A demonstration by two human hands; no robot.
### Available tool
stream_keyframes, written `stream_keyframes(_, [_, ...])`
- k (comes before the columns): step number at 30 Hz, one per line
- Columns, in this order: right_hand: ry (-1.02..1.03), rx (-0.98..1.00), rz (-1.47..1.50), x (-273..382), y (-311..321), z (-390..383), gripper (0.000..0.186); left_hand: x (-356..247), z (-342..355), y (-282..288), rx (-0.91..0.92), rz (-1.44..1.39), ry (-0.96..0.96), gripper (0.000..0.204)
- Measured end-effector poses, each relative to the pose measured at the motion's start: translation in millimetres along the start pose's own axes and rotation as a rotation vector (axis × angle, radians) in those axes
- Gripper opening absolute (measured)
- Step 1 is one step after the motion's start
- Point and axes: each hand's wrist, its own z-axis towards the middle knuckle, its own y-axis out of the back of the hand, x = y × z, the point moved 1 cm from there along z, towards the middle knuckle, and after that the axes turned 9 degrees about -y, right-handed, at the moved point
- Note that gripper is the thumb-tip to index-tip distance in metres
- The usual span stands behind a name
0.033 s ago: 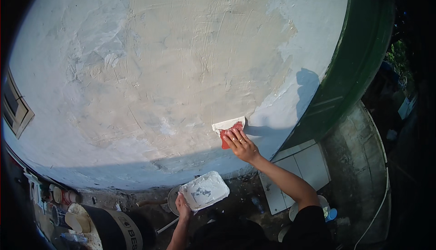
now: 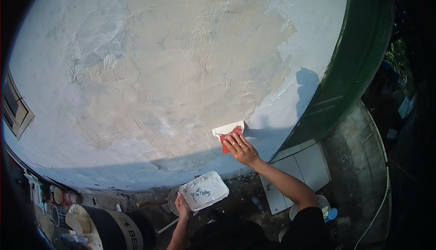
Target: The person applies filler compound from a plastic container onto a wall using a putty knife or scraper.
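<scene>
A: How far along is the big plastered wall (image 2: 181,68)?

B: I'd judge mostly coated: its middle is skimmed tan, while the grey patches at its left and lower edge look unfinished.

A: And the hands?

B: Below the wall, the left hand (image 2: 183,207) grips a white putty-smeared board (image 2: 204,190). The right hand (image 2: 242,148) closes around a red-handled scraper (image 2: 229,132), blade flat against the wall.
</scene>
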Motion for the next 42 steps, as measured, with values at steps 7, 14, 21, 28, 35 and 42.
stream_keyframes(7, [-0.157, 0.052, 0.206, -41.6, 59.4, -12.2, 0.045, -8.3, 0.7, -22.7, 0.034, -0.034, 0.034, 0.042])
stream_keyframes(14, [-0.338, -0.474, -0.132, -200.9, 196.1, 96.4, 0.048, 5.2, 1.9, -54.1, 0.162, -0.012, 0.1, 0.05])
stream_keyframes(21, [-0.193, -0.292, -0.213, -218.5, 134.8, 137.3, 0.048, 22.5, 9.6, -54.2, 0.239, 0.135, 0.046, 0.051])
stream_keyframes(28, [-0.14, 0.113, -0.126, -147.7, 41.4, 10.7, 0.053, 19.0, 1.1, -55.8, 0.121, 0.01, 0.085, 0.048])
stream_keyframes(35, [-0.239, 0.11, 0.044, -127.4, 31.3, -38.2, 0.053, 15.2, -0.7, -69.1, 0.142, 0.031, 0.065, 0.047])
stream_keyframes(42, [-0.369, -0.229, 0.131, -171.6, 172.8, 46.5, 0.042, 30.4, -1.1, -51.2, 0.117, 0.051, 0.036, 0.047])
